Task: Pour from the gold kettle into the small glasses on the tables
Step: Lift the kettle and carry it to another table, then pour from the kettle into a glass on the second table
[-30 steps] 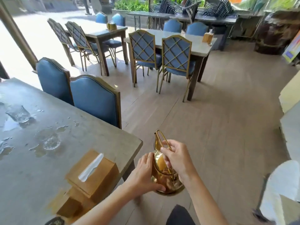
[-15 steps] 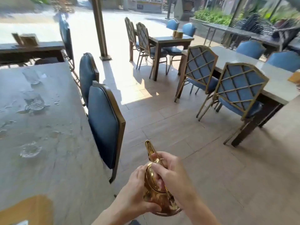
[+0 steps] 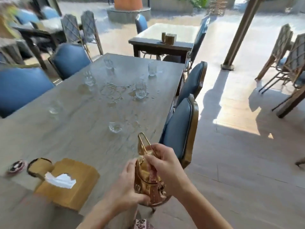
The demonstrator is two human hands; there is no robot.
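Head camera, outdoor café terrace: I see both bare hands wrapped round the gold kettle (image 3: 149,180), held upright over the near edge of the wooden table (image 3: 82,138). The left hand (image 3: 127,187) cups the kettle's belly, fingers curled and pressed against the metal; the right hand (image 3: 165,164) closes over the top, thumb and forefinger seemingly pinching the handle or lid, though blur keeps me from saying which. The spout (image 3: 142,142) rises just beyond the right fingertips, aimed at the nearest small glass (image 3: 115,127), which stands ahead of the fingers and near them. Further out from the fingertips stand more small glasses: one (image 3: 140,90) amid the spilled water (image 3: 113,95), another (image 3: 152,68) toward the far end, others to the left (image 3: 90,78).

My reading of the risks: the tabletop is already wet, so a glass nudged by the spout could slide or tip. The kettle is smooth and polished; if it is hot or damp, the left palm may slip as the tilt begins. The narrow mouths of the glasses leave little margin, and a fast tilt would overshoot and add to the puddles. The tissue box (image 3: 66,182), left of the left fingers and close by, would soak up any splash. The blue chair (image 3: 179,129), just right of the right hand, crowds the elbow on that side.
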